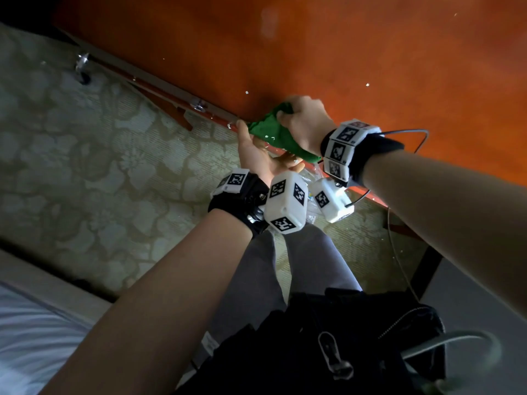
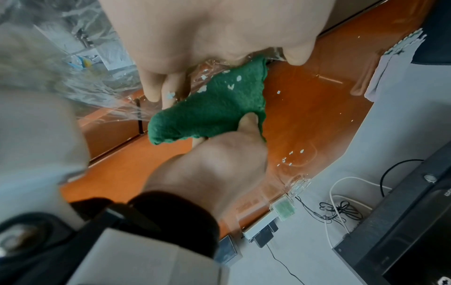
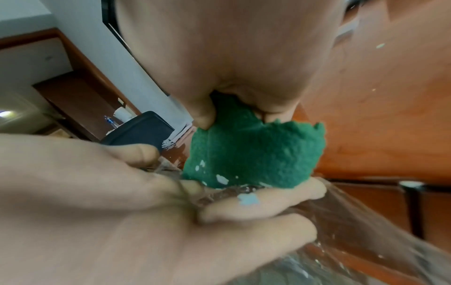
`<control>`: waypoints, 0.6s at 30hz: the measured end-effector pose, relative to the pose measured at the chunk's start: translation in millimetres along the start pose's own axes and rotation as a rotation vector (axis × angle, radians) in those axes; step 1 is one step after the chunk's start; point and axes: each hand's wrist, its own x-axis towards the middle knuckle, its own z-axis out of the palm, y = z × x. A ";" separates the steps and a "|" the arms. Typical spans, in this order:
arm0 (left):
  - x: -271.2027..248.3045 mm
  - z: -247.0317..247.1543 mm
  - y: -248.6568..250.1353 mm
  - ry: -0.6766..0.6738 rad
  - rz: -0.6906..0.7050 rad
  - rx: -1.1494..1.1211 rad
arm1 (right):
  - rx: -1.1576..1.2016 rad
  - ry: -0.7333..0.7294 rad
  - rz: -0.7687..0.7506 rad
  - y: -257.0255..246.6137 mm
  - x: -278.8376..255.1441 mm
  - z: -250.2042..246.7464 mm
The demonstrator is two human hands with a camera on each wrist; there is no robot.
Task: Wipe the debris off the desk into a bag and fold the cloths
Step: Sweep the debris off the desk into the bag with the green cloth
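- right hand (image 1: 303, 121) bunches the green cloth (image 1: 273, 132), fingers curled tight round it, at the desk (image 1: 370, 52) edge
- left hand (image 1: 258, 158), at 7 o'clock from it, pinches the clear plastic bag (image 3: 366, 241) open
- white scraps (image 2: 291, 153) stuck to the cloth, more on the desk

We're over a glossy orange-brown wooden desk (image 1: 370, 52), light glaring off its top, with metal drawer handles (image 1: 82, 64) along its front edge. Below lies a pale carpet (image 1: 85, 166) with a large floral pattern, and in the lower left corner the white sheet of a bed (image 1: 28, 337). From the left wrist view, a pale grey wall (image 2: 402, 125) runs behind the desk. A white power strip (image 2: 261, 223) sits at the desk's far edge, with black and white cables (image 2: 341, 208) tangled beside it and a black screen frame (image 2: 402, 231) close by. From the right wrist view, a dark wooden door (image 3: 73, 100) with a wood frame shows beyond, and a lamp glows at the far left (image 3: 6, 113).
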 end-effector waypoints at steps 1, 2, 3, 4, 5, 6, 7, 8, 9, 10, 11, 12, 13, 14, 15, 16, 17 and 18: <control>2.6 -0.8 1.0 0.015 0.004 -0.017 | 0.016 -0.002 -0.014 -2.6 0.1 0.2; 2.1 -1.1 2.5 0.022 0.002 -0.031 | 0.040 0.012 -0.016 -5.3 2.2 -1.7; 1.0 -0.4 5.5 0.036 0.000 -0.046 | 0.069 0.038 -0.012 -7.8 6.0 -5.2; 1.3 -0.4 8.4 0.032 -0.018 -0.054 | 0.098 0.073 -0.007 -10.2 11.8 -9.4; 2.4 -0.5 11.8 0.036 -0.031 -0.068 | 0.114 0.119 -0.005 -13.3 18.0 -14.2; 1.1 0.1 15.1 0.028 -0.044 -0.074 | 0.121 0.177 -0.009 -16.2 25.3 -19.0; -0.9 1.3 18.8 0.041 -0.045 -0.062 | 0.124 0.237 -0.019 -20.1 32.3 -23.4; -0.9 1.6 22.0 0.051 -0.037 -0.055 | 0.126 0.283 -0.031 -24.5 38.7 -27.2; 1.5 1.8 26.5 0.068 -0.020 -0.059 | 0.120 0.306 -0.046 -29.4 43.6 -30.0; 2.5 2.3 30.9 0.086 -0.007 -0.055 | 0.103 0.312 -0.058 -33.7 48.9 -30.8; 4.7 2.0 33.6 0.112 0.008 -0.053 | 0.073 0.304 -0.068 -38.0 52.4 -30.3; 8.0 0.3 35.5 0.137 0.028 -0.044 | 0.029 0.283 -0.073 -41.6 55.3 -27.5; 11.1 -1.7 37.2 0.139 0.045 -0.042 | -0.022 0.251 -0.082 -44.6 56.8 -23.3; 9.4 -1.6 39.6 0.113 0.056 -0.030 | -0.070 0.204 -0.093 -46.3 58.1 -17.4; 4.2 0.5 42.5 0.093 0.066 -0.017 | -0.110 0.156 -0.109 -47.7 57.3 -11.1; 2.1 0.3 44.8 0.090 0.069 -0.003 | -0.139 0.113 -0.124 -47.6 56.1 -4.5; 3.8 -1.5 46.0 0.089 0.066 -0.026 | -0.152 0.082 -0.140 -47.4 53.0 0.2; 5.2 -2.7 46.1 0.083 0.073 -0.042 | -0.150 0.060 -0.149 -46.6 49.6 4.3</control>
